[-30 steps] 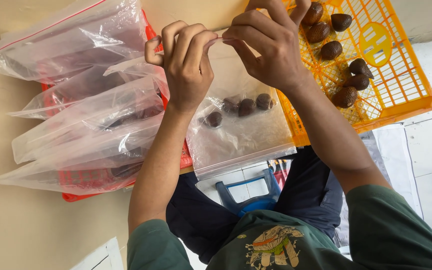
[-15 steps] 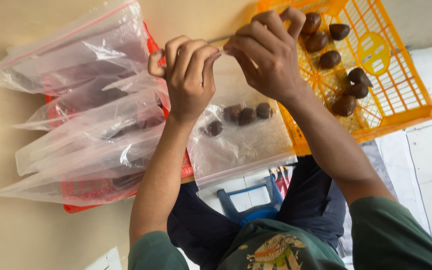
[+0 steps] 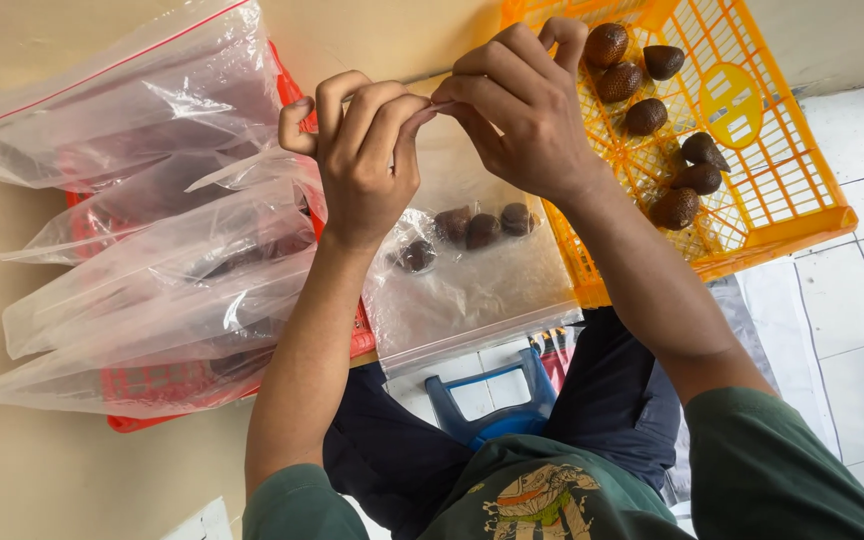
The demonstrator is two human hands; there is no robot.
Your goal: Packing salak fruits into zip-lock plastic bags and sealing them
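My left hand (image 3: 362,150) and my right hand (image 3: 517,110) meet at the top edge of a clear plastic zip bag (image 3: 472,295), and both pinch that edge between fingertips. The bag hangs down toward my lap over the table's edge. Several dark brown, scaly fruits (image 3: 480,228) lie in a row inside it, below my hands. Just right of my right hand, more of the same fruits (image 3: 647,115) lie in an orange plastic crate (image 3: 782,190).
A red basket (image 3: 152,385) at the left holds a pile of filled clear bags (image 3: 142,110) on the beige table (image 3: 52,470). A blue stool (image 3: 487,405) shows between my legs. White floor tiles (image 3: 852,300) lie at the right.
Both hands have stayed at the bag's top edge and shifted only slightly. The pinching fingertips have drawn closer together. The fruits in the bag have barely moved.
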